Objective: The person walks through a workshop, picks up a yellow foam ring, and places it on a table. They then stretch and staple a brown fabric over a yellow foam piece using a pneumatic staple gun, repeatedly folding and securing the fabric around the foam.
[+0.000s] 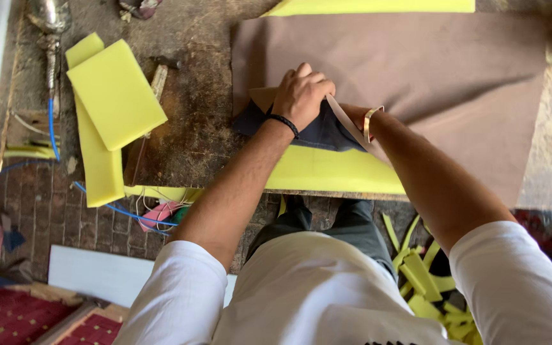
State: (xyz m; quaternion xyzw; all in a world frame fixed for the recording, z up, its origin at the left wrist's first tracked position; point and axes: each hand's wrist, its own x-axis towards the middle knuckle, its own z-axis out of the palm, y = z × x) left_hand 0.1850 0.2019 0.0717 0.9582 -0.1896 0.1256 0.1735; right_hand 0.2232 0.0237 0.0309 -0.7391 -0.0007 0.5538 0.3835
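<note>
**What is hiding from view**

The right hand [351, 121] is lying mostly hidden under the left hand [301, 96] and a fold of brown fabric [416, 64], so its grip is not showing. The dark cloth [321, 134] is being covered in part (its full shape is unclear). The top edge is cutting off a yellow foam sheet [372, 6].

We wear a white short-sleeved shirt, its sleeves ending above the elbows; our forearms are bare down to the fingers; just behind the fingers of our left hand [301, 94] a thin black wristband [283, 122] circles the wrist; behind our right hand's hidden fingers sits an open metal bangle [370, 121], gold-toned; below, we have dark grey trousers [327, 225].
</note>
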